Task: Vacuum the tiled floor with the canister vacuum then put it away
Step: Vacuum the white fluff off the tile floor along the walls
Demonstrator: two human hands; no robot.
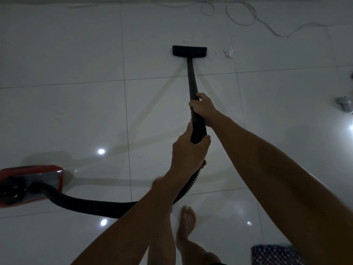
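A black vacuum wand (191,79) slants away from me to a flat black floor head (189,50) resting on the glossy white tiled floor (76,111). My right hand (203,109) grips the wand's lower part. My left hand (188,153) is closed around the ribbed hose cuff just below it. The black ribbed hose (91,206) curves left behind my left forearm to the red canister vacuum (32,183) at the left edge. White crumbs of debris (229,52) lie right of the floor head, and a smaller speck (185,41) lies just beyond it.
A white cable (248,18) loops across the floor along the far wall. A grey object (344,104) lies at the right edge. A dark patterned mat (273,254) shows at the bottom right. My bare feet (188,219) stand below the hands.
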